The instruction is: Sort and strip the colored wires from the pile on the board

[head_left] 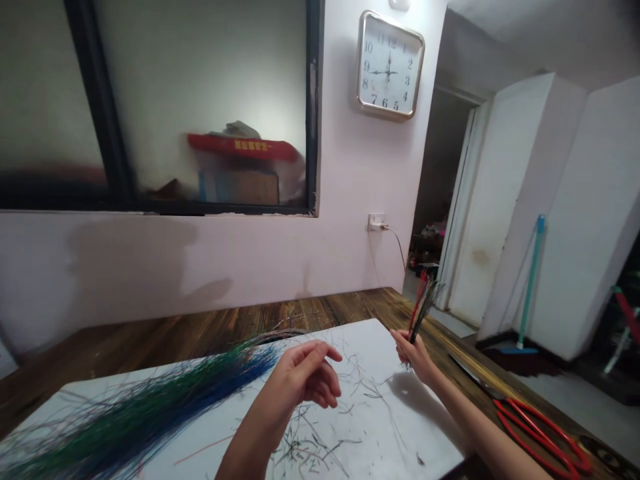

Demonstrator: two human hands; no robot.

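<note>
Person's R hand (414, 352) is closed round a small bunch of red & black wires (424, 308), ends pointing up, raised by the R edge of a white sheet (373, 437) on the wood table (345, 308). L hand (311, 375) hovers over the sheet, half-open w/ fingers loosely curled. Long green wires (145, 397) & blue wires (200, 399) lie side by side to its L; short wire bits (306, 445) are scattered on the sheet. Red-handled scissors (515, 408) lie nr the R forearm.
</note>
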